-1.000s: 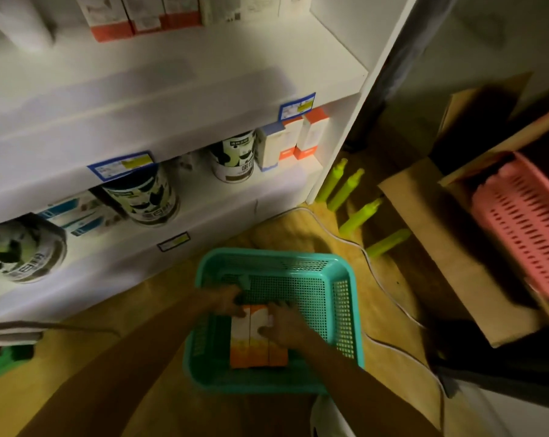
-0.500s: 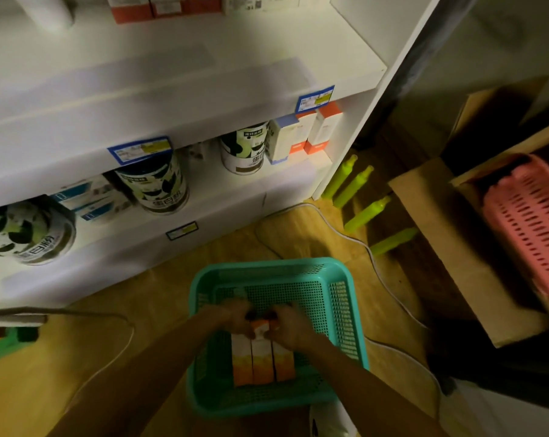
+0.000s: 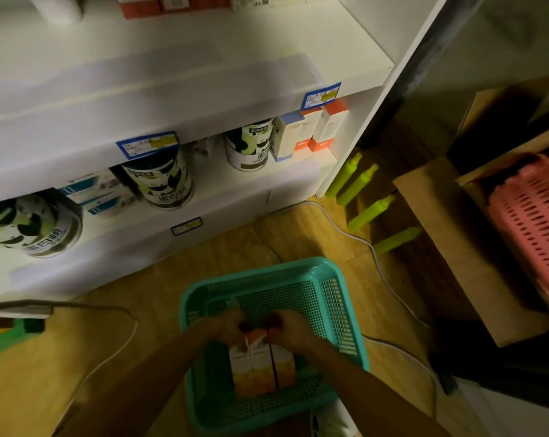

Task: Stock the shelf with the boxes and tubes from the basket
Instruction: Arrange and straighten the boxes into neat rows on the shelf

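A teal plastic basket (image 3: pixel 345 298) sits on the wooden floor in front of the white shelf unit (image 3: pixel 178 99). Inside it lie three white-and-orange boxes (image 3: pixel 260 367) side by side. My left hand (image 3: pixel 225 326) and my right hand (image 3: pixel 290 329) both curl over the far ends of these boxes, gripping them together. The fingertips are hidden in the dim light. Similar orange-and-white boxes (image 3: pixel 322 130) stand at the right end of the lower shelf.
Round tins (image 3: pixel 162 181) and blue-and-white cartons (image 3: pixel 99 193) stand on the lower shelf. Several yellow-green tubes (image 3: pixel 369 209) lie on the floor to the right. A white cable (image 3: pixel 355 234) runs across the floor. A cardboard box (image 3: pixel 440 241) holds a pink basket (image 3: pixel 534 222).
Both hands moved together onto the far ends of the boxes and closed around them. The view dropped lower and closer to the basket.
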The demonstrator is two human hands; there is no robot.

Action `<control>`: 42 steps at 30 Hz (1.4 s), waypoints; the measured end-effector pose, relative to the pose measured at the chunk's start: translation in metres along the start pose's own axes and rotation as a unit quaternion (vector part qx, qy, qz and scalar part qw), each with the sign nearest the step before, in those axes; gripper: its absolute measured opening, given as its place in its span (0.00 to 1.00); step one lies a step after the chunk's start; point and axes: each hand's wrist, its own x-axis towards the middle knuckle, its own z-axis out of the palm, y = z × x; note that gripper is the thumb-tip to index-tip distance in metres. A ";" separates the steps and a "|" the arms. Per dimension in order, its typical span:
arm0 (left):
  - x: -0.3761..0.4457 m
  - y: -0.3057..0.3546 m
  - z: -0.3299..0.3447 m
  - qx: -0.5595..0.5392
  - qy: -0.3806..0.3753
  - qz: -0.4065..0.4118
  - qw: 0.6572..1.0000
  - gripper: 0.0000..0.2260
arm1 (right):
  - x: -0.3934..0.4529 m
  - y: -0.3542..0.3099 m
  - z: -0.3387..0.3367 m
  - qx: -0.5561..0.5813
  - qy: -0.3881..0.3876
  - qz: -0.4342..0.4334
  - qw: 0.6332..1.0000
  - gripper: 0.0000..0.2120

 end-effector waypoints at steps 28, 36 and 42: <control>-0.361 0.071 -0.199 0.021 0.420 0.109 0.900 0.19 | -0.159 -0.169 -0.164 -0.011 0.294 -0.142 0.945 0.09; -0.510 0.119 -0.237 0.078 0.562 0.127 0.814 0.23 | -0.247 -0.314 -0.259 0.032 0.372 -0.289 0.881 0.20; -0.579 0.145 -0.252 0.110 0.614 0.163 0.764 0.22 | -0.302 -0.391 -0.319 0.090 0.431 -0.339 0.831 0.24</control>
